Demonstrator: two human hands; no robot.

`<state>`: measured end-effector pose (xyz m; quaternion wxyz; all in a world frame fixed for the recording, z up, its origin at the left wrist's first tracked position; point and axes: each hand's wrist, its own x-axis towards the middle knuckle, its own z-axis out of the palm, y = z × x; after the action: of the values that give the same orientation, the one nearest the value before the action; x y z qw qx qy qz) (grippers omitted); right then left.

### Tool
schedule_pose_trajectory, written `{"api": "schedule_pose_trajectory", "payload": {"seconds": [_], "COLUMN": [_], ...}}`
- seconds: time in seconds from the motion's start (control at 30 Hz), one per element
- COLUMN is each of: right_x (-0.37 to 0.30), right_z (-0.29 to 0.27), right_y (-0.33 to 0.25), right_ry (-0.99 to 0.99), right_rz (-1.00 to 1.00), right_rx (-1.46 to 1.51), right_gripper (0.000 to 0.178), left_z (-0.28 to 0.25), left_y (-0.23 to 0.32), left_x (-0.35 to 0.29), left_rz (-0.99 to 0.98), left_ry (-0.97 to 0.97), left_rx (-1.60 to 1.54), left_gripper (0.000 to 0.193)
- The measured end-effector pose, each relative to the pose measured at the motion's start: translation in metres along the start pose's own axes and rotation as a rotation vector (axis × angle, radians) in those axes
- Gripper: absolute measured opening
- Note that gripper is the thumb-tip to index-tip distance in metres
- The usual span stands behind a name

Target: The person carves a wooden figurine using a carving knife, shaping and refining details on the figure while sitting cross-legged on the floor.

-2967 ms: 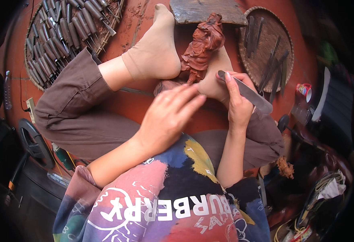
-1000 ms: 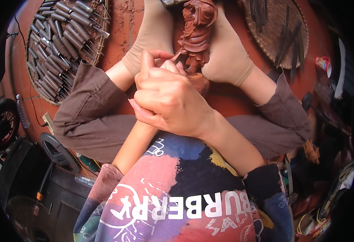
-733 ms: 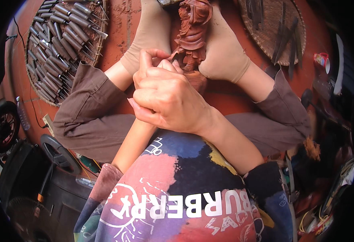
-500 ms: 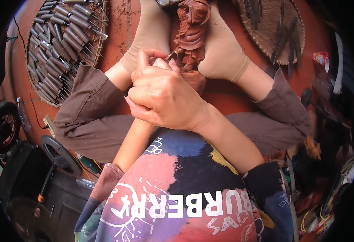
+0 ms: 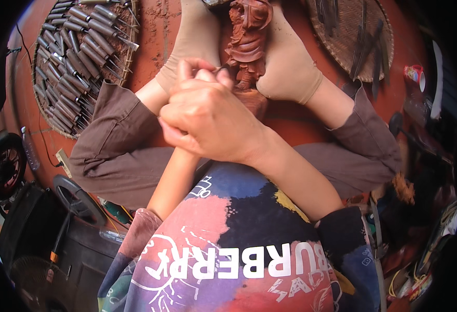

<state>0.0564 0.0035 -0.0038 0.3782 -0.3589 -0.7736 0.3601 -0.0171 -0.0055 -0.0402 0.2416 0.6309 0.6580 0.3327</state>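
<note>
A reddish-brown carved wooden figure (image 5: 247, 39) lies between my feet, its base (image 5: 250, 101) toward me. My right hand (image 5: 207, 117) is closed in a fist above my left hand (image 5: 189, 67), covering most of it. Bent fingers of the left hand show at the top, beside the figure's lower part. Both hands close round a carving chisel (image 5: 222, 69); only its dark tip shows near the fingertips, and the handle is hidden. The fingers are slightly blurred.
A woven tray (image 5: 131, 54) full of dark-handled chisels lies at far left. Another round tray (image 5: 317, 31) with dark files is at far right. My socked feet (image 5: 291, 67) flank the figure. Wood crumbs (image 5: 158, 31) dot the red floor. A red-and-white cup (image 5: 414, 77) lies right.
Both hands have shifted slightly left and toward me, drawing back a little from the figure. They stay closed together, and the figure has hardly moved.
</note>
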Motion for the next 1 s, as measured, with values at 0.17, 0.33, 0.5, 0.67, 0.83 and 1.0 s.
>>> {"api": "schedule_pose_trajectory", "payload": {"seconds": [0.17, 0.33, 0.5, 0.67, 0.83, 1.0], "right_x": [0.003, 0.010, 0.011, 0.015, 0.023, 0.026], "right_z": [-0.005, 0.001, 0.003, -0.002, 0.000, 0.008], "right_y": [0.001, -0.002, 0.002, -0.001, 0.001, 0.002], "right_ry": [0.027, -0.008, 0.016, -0.002, -0.105, -0.105], "right_rz": [-0.019, 0.011, 0.008, 0.012, 0.105, 0.102], "right_rx": [-0.060, -0.020, -0.103, -0.141, -0.071, -0.175], "right_gripper": [0.017, 0.017, 0.017, 0.017, 0.019, 0.019], "left_z": [-0.003, -0.011, 0.001, -0.015, -0.003, -0.009], "left_y": [0.005, 0.003, -0.011, 0.016, 0.002, 0.004], "left_x": [0.003, 0.005, 0.005, 0.010, 0.012, 0.010], "left_rz": [0.051, -0.042, 0.043, 0.041, -0.233, -0.028], "left_ry": [-0.020, -0.022, -0.064, -0.030, -0.025, 0.001], "left_rx": [0.076, 0.025, 0.057, 0.252, -0.151, 0.105], "left_gripper": [0.026, 0.027, 0.029, 0.027, 0.022, 0.022]}}
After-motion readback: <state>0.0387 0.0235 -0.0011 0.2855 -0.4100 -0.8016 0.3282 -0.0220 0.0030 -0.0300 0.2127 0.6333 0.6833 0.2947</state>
